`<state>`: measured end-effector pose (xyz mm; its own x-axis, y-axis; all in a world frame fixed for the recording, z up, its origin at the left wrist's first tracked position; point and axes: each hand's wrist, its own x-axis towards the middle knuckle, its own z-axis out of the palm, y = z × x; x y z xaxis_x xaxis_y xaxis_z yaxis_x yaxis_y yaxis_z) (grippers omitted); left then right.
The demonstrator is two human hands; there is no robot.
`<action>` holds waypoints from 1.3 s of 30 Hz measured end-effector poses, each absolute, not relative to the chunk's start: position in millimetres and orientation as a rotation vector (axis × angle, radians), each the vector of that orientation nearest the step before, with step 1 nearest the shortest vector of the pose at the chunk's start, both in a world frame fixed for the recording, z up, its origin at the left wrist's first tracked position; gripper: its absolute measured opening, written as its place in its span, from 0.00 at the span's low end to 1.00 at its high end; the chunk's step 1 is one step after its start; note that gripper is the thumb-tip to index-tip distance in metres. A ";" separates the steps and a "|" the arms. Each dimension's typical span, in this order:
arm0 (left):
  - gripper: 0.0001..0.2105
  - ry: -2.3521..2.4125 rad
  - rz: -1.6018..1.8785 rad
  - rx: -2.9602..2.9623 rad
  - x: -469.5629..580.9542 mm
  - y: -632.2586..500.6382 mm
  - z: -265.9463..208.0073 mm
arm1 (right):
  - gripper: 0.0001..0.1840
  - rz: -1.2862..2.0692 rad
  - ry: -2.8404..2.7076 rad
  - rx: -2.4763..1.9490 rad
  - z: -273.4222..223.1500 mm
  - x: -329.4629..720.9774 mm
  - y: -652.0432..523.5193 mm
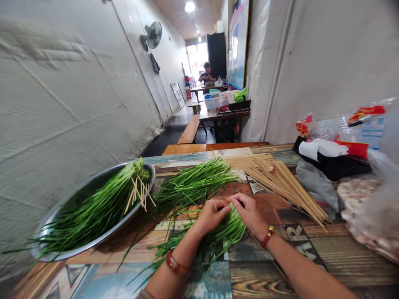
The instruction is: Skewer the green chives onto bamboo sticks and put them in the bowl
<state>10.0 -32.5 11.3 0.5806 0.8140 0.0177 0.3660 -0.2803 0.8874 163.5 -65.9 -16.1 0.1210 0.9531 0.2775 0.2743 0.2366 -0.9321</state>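
My left hand (212, 214) and my right hand (252, 212) meet over the middle of the table. Their fingers are closed round the pale stem ends of a small bunch of garlic chives (232, 226), whose green leaves trail toward me under my wrists. A thin stick runs below my right hand; whether that hand grips it is hidden. Just beyond my hands lies a loose pile of chives (199, 178). To the right of it, bamboo skewers (283, 187) are spread in a heap, with a small garlic clove (272, 169) on top.
On the left, a metal basin (102, 243) holds chives with skewers (137, 193) through their stem ends. A clear bag of garlic cloves (361, 207) and plastic packages (336, 141) occupy the right side. Farther back are a bench (189, 129), tables and a seated person (207, 77).
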 end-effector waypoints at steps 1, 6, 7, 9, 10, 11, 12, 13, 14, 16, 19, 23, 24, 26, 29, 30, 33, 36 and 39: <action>0.16 0.940 0.613 1.851 9.9 -32.5 13.1 | 0.14 0.781 -1.389 -1.263 -14.7 165.1 -65.9; 0.16 0.944 0.741 1.606 1.3 -26.5 34.7 | 0.24 0.926 -1.246 -1.180 1.5 183.5 -76.4; 0.16 0.940 0.782 1.557 -2.1 -23.9 40.9 | 0.25 0.903 -1.237 -1.189 6.4 187.9 -80.4; 0.15 0.941 0.879 1.471 -9.6 -18.7 54.2 | 0.25 0.883 -1.343 -1.236 18.1 194.8 -89.0; 0.15 0.938 0.931 1.434 -13.1 -16.7 60.9 | 0.24 0.869 -1.427 -1.256 24.8 196.6 -93.0; 0.15 0.931 0.982 1.399 -16.2 -15.2 67.3 | 0.22 0.828 -1.505 -1.282 32.0 197.1 -96.4; 0.14 0.915 1.024 1.367 -18.9 -14.5 73.2 | 0.21 0.770 -1.587 -1.308 39.7 196.4 -99.0; 0.14 0.892 1.056 1.337 -21.0 -14.5 78.5 | 0.20 0.696 -1.655 -1.331 47.8 194.5 -100.5; 0.14 0.864 1.073 1.310 -22.7 -15.2 83.2 | 0.19 0.628 -1.720 -1.352 56.2 192.0 -100.9; 0.14 0.795 1.077 1.264 -25.9 -18.4 91.4 | 0.16 0.482 -1.775 -1.374 73.6 186.3 -98.3; 0.13 0.654 1.054 1.232 -32.9 -26.0 103.1 | 0.11 0.295 -1.832 -1.300 100.9 179.7 -90.0; 0.17 0.529 0.985 1.294 -47.3 -33.4 117.3 | 0.10 0.144 -1.926 -1.222 137.4 170.6 -84.3; 0.18 0.521 0.976 1.297 -50.8 -34.0 119.8 | 0.10 0.122 -1.944 -1.214 146.0 167.1 -84.8; 0.17 0.510 0.986 1.264 -56.4 -34.1 123.2 | 0.10 0.082 -1.979 -1.200 161.4 159.3 -87.4; 0.17 0.475 1.020 1.197 -61.4 -34.2 126.2 | 0.10 0.058 -2.031 -1.166 178.7 148.6 -91.5; 0.17 0.464 1.027 1.186 -62.6 -34.8 127.2 | 0.10 0.054 -2.044 -1.156 182.7 145.8 -92.2; 0.18 0.454 1.015 1.179 -65.9 -38.1 130.2 | 0.11 0.028 -2.094 -1.140 189.7 139.8 -91.8; 0.18 0.481 0.978 1.191 -70.2 -41.5 133.0 | 0.12 0.002 -2.170 -1.119 191.7 135.5 -89.4; 0.18 0.490 0.955 1.214 -74.5 -43.9 135.0 | 0.12 -0.005 -2.190 -1.102 191.1 131.2 -88.1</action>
